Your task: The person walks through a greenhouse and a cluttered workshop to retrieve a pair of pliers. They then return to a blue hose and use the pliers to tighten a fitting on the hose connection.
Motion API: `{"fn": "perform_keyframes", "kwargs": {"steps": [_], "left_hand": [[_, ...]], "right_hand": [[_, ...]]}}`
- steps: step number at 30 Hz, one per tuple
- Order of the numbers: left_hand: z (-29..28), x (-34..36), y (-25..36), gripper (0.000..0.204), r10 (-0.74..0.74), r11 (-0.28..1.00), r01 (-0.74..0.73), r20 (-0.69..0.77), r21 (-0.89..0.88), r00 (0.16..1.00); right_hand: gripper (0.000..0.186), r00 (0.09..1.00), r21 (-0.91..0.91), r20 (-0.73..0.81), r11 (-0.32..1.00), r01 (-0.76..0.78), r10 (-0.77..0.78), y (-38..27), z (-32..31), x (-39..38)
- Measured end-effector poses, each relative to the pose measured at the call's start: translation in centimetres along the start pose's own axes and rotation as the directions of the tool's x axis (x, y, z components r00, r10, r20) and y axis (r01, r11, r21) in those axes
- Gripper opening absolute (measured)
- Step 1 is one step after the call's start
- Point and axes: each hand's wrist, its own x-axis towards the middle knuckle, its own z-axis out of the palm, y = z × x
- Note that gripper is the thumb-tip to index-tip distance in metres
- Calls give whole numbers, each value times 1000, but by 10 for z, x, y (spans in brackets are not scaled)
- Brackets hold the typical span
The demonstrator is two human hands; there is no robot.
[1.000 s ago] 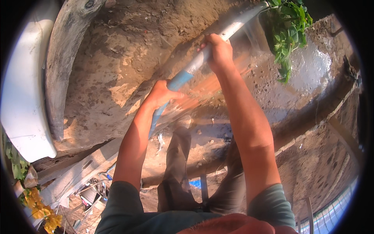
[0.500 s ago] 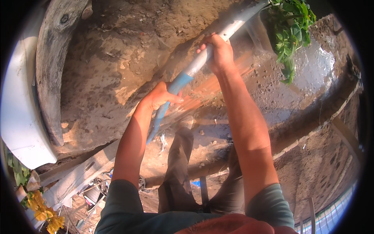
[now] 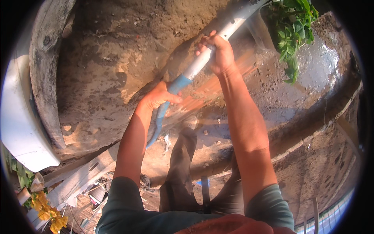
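Note:
A long white pipe [image 3: 202, 63] slants from the middle of the view to the upper right, its far end near the leaves. A blue sleeve [image 3: 180, 82] covers its near end, and a thinner blue hose [image 3: 159, 124] bends down from there behind my left forearm. My right hand [image 3: 220, 52] is closed around the white part, fingers wrapped over it. Lower down, my left hand [image 3: 161, 96] holds the pipe at the blue sleeve, thumb stretched across and the other fingers mostly hidden.
Wet, muddy ground [image 3: 272, 89] lies under the pipe, with a shiny puddle [image 3: 321, 64] at right. Green leafy plants [image 3: 294, 35] hang by the pipe's far end. A weathered log [image 3: 44, 74] and a white curved panel [image 3: 25, 117] stand at left. A plank [image 3: 83, 175] lies lower left.
Both hands keep their hold on the pipe with hardly any movement. The blue hose curves more below my left hand. The log at left sits slightly further left in view.

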Motion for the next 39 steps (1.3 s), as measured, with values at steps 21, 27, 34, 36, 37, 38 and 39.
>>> {"fn": "perform_keyframes", "kwargs": {"steps": [21, 27, 34, 36, 37, 38, 39], "left_hand": [[12, -2, 1, 38, 63, 995, -48, -163, 91, 985], [5, 4, -3, 45, 84, 992, -56, -267, 109, 960], [6, 11, -14, 41, 177, 980, -132, -362, 146, 915], [11, 12, -16, 41, 218, 971, -152, -420, 185, 881], [12, 12, -17, 41, 223, 967, -143, -428, 211, 876], [12, 12, -18, 41, 228, 962, -133, -436, 236, 870], [13, 12, -18, 41, 233, 957, -123, -444, 262, 865]], "right_hand": [[18, 992, 57, 128, 998, -30, 23, -4, -10, -1], [19, 989, 75, 145, 996, -54, 42, -1, -12, 8], [19, 985, 93, 165, 993, -74, 58, 2, -20, 13], [19, 983, 96, 174, 993, -75, 57, 3, -22, 15], [18, 982, 97, 182, 993, -73, 54, 3, -22, 16], [18, 981, 97, 190, 993, -70, 51, 3, -22, 16], [18, 982, 98, 182, 993, -66, 47, 3, -22, 16]]}}
